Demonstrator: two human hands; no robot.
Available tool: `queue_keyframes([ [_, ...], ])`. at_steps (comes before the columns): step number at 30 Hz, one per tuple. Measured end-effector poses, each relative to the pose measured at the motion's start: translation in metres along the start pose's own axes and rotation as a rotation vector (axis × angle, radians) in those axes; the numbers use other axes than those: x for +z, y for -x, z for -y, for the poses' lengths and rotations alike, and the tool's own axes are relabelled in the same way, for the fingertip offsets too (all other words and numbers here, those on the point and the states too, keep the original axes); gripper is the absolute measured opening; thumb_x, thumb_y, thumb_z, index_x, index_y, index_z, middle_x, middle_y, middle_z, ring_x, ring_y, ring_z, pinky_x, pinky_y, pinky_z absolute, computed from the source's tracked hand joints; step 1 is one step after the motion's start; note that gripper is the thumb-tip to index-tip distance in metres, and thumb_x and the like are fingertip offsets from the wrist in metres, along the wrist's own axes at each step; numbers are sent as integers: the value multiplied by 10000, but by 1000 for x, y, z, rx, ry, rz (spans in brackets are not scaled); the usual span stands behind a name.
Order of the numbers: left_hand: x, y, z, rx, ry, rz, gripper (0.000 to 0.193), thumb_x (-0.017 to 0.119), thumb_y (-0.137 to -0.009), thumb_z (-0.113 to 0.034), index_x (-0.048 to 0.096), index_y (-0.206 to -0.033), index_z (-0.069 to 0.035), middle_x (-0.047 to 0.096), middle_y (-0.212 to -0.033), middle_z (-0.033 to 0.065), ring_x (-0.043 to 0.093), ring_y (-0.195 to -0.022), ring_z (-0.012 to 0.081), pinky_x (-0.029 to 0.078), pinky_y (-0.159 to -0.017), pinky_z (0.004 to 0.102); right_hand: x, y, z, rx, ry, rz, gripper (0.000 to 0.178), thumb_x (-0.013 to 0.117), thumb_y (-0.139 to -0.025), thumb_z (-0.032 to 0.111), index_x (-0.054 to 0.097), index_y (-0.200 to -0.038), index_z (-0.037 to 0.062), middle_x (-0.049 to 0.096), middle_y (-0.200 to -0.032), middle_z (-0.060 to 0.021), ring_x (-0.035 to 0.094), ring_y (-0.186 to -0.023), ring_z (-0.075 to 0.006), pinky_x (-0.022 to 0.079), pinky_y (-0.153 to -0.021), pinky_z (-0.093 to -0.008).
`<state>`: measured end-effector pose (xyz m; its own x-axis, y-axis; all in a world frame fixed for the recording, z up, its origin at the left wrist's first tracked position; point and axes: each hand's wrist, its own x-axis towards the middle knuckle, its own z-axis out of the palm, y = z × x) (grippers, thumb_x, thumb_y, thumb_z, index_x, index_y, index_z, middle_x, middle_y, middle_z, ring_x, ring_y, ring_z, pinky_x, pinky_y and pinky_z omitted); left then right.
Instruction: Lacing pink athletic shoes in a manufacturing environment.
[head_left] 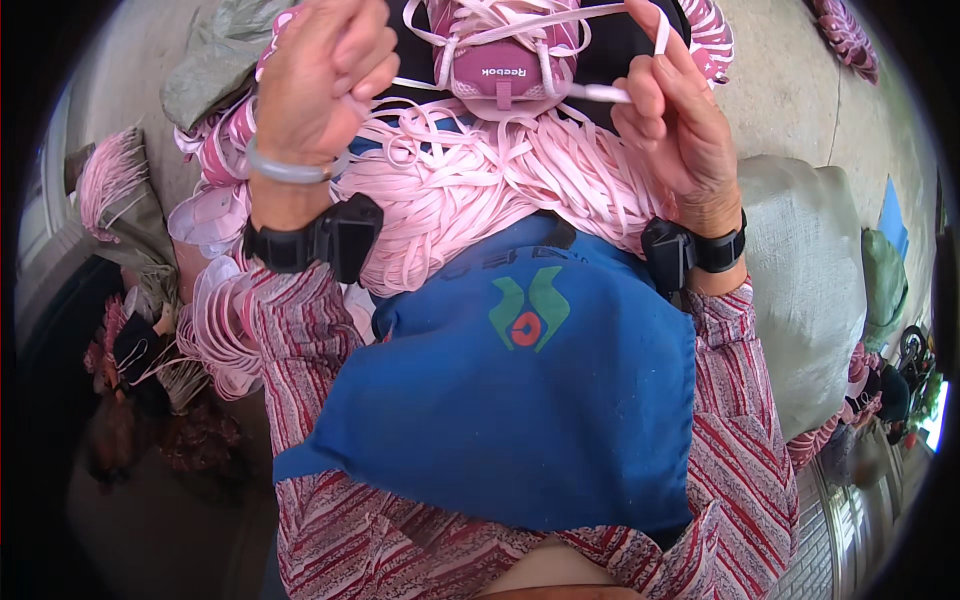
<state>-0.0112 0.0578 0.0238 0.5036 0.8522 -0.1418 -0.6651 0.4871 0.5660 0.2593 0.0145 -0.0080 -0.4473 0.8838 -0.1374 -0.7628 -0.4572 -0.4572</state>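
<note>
A pink shoe upper (503, 75) lies at the top middle, its toe toward me and pale pink laces strung across it. At its left my left hand (335, 75) is raised with the fingers curled shut; a strip of lace runs to them, the pinch itself partly hidden. On the other side my right hand (675, 120) is closed on a pale shoelace (600, 93), which passes by the bent fingers and loops over the fingertip. A thick heap of loose pink shoelaces (510, 165) covers my lap below the shoe upper, over a blue apron (520, 400).
Stacked pink shoe parts (225, 325) stand to my left, beside a bundle of pink laces (110, 180). A pale sack (805, 290) stands at my right. More pink pieces (848, 38) lie on the floor at the top right. A grey-green sack (215, 70) sits at the upper left.
</note>
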Motion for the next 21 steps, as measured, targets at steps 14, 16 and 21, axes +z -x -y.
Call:
queue_keyframes([
  [14, -19, 32, 21, -130, -802, -445, 341, 434, -1010, -262, 597, -1072, 30, 410, -668, -29, 396, -542, 62, 384, -528, 212, -5, 1, 12, -607, 1727, -208, 354, 595, -890, 5, 546, -1239, 33, 592, -828, -30, 554, -662, -101, 432, -587, -193],
  [16, -18, 33, 20, -163, -610, -378, 351, 437, -1009, -271, 604, -1081, 29, 439, -687, -16, 443, -568, 79, 416, -561, 225, 2, 3, 9, -563, 1853, -14, 350, 646, -826, -12, 600, -1164, 66, 603, -919, -68, 619, -776, -170, 489, -645, -261],
  [21, -14, 25, 39, 317, -1602, -431, 323, 489, -990, -286, 658, -1032, -15, 595, -820, 21, 537, -665, 91, 462, -661, 236, -9, -3, -11, -441, 2004, -8, 296, 662, -815, 37, 609, -1106, 59, 585, -1040, -90, 634, -810, -292, 522, -703, -360],
])
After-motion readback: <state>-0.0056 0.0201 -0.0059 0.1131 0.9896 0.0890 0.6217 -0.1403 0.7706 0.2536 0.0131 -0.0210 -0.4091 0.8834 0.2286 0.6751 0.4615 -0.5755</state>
